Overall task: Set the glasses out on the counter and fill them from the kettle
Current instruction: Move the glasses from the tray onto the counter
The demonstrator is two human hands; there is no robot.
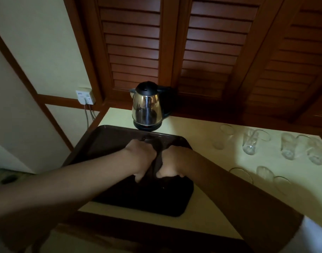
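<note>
A steel kettle [147, 106] with a black lid stands on its base at the back of the pale counter [207, 189]. Several clear glasses [250, 141] stand in loose rows on the counter's right side, and they look empty. A dark tray [105, 132] lies in front of the kettle. Over the tray's middle, my left hand [141, 157] and my right hand [172, 164] sit close together, both closed on a dark cloth-like thing [154, 148] that lies on the tray. In the dim light I cannot tell exactly what that thing is.
Brown louvred doors [211, 52] rise right behind the counter. A wall socket [85, 96] with cables hangs at the left, beside the counter's back corner. The counter's wooden front edge [138, 225] runs below the tray.
</note>
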